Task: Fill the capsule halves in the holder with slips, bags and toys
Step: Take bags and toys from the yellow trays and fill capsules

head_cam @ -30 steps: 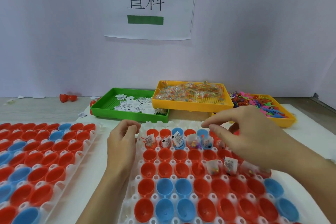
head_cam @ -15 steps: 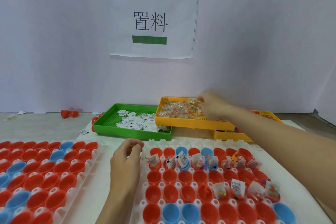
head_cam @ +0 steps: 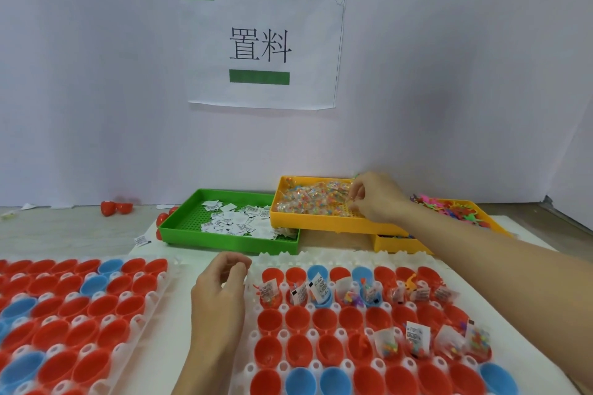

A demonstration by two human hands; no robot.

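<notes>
Pinched between thumb and fingertips of the right hand [head_cam: 373, 199] is what looks like 1 small clear bag, taken from the heap of bags [head_cam: 313, 200] in the yellow tray [head_cam: 321, 224]; the contact itself is small in view, so the hold is judged, not certain. Such a bag is judged to be very light, soft and crinkly, with slick film that slides on its neighbours, so it is best taken by an edge or corner with 2 fingertips and lifted free of the pile. To the left of the yellow tray, paper slips [head_cam: 234, 223] are lying in the green tray [head_cam: 231, 242]; to its right, bright toys [head_cam: 449, 212] are heaped in a second yellow tray. In front of the yellow tray the white holder [head_cam: 250, 340] is set, its red and blue capsule halves [head_cam: 298, 348] partly filled. The left hand [head_cam: 218, 295] is rested at the holder's left edge, fingers loosely curled; whether anything is held there cannot be told.
</notes>
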